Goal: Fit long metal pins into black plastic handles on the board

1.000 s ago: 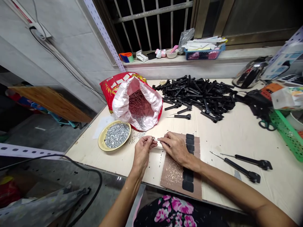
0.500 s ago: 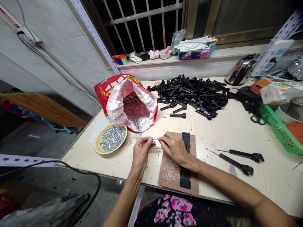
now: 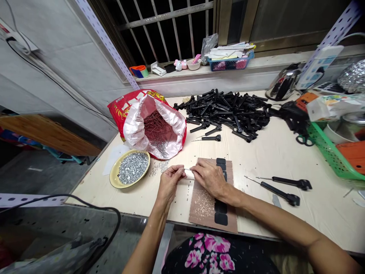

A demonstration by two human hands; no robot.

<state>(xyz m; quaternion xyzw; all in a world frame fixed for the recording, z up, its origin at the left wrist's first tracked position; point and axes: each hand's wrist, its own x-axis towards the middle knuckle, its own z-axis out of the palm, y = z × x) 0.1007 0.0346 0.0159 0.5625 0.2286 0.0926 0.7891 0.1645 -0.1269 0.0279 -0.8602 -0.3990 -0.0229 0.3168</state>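
My left hand (image 3: 169, 183) pinches a thin metal pin (image 3: 186, 169) at the middle of the view, and the fingertips of my right hand (image 3: 209, 178) meet its far end. Whatever lies under my right palm is hidden. Beneath my right hand is a brown board (image 3: 199, 222) with black pads and pale specks. To the left, a yellow plate (image 3: 113, 177) holds silver washers, and a red woven bag (image 3: 119, 110) with a white liner holds long nails. Several black handles form a pile (image 3: 225, 112) beyond my hands, and finished spiked black tools (image 3: 281, 194) lie at the right.
A steel kettle (image 3: 283, 82) stands at the table's far right corner, with scissors (image 3: 304, 140) next to a green plastic basket (image 3: 327, 152). Bars and a cluttered sill (image 3: 171, 72) lie behind the table. The near table edge runs just past my forearms.
The whole table has shifted slightly left and down in the view as the head moved. My hands stay together around the pin, with no visible change in hold.
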